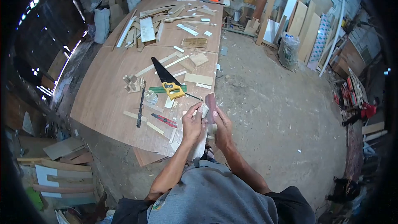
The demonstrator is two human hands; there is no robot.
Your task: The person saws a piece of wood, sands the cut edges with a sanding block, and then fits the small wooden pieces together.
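My left hand (192, 123) is closed, its fingers pinching a small pale wood piece (205, 110) near the table's front right corner. Close beside it, my right hand (222, 129) grips a reddish-brown strip (210, 101) that looks like sandpaper. The strip stands up from the fingers near the wood; whether they touch is hard to see. Left of my hands lie a red utility knife (164, 120) and a handsaw (168, 79) with a yellow handle. A clear jar (150, 97) stands by a long dark bar (141, 105).
Wood offcuts (199, 79) are scattered over the wooden table (99, 95), with a larger heap (147, 29) at the back. Another saw with an orange handle (214, 0) lies at the far end. Boards (309, 37) lean on the right wall beside a filled plastic bag (289, 52).
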